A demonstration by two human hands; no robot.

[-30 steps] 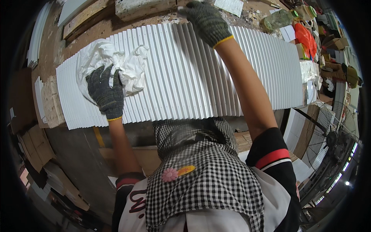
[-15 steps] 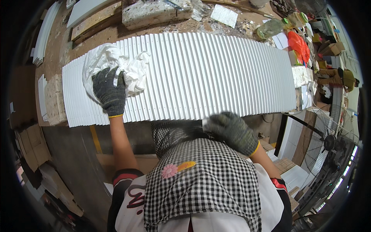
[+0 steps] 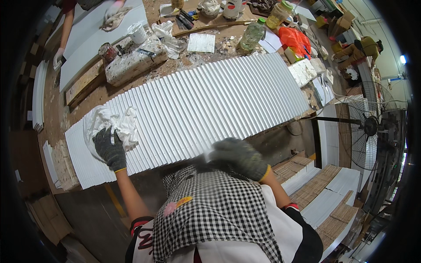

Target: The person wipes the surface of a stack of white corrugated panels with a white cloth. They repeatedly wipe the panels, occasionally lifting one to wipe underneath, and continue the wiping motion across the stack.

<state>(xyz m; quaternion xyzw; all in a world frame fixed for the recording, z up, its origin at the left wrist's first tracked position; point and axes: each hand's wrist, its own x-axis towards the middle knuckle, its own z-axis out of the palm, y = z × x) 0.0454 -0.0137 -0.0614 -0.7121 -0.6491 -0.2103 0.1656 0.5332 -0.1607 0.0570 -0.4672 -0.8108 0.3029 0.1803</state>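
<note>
Many narrow white strips (image 3: 197, 109) lie side by side in a long row on the workbench, like a ribbed sheet. On the row's left end rests a bunched white cloth (image 3: 105, 125). My left hand (image 3: 109, 149), in a dark knitted glove with a yellow cuff, presses into the cloth, its folds between thumb and fingers. My right hand (image 3: 239, 160), gloved alike, is curled at the near edge of the strips, in front of my checked apron (image 3: 215, 206). Motion smears its fingers; a pale blurred bit shows at their tips, too unclear to name.
Behind the strips are a paint-stained white block (image 3: 136, 61), a glass jar (image 3: 252, 36) and a red plastic bag (image 3: 294, 40). Another person's gloved hand (image 3: 115, 9) holds a rag over white panels at far left. A black fan (image 3: 370, 126) stands right, near stacked boards (image 3: 315, 188).
My view has swung, so the row now slants up to the right and the other worker's hands show. My left hand stays on the cloth; my right hand stays near the front edge, blurred.
</note>
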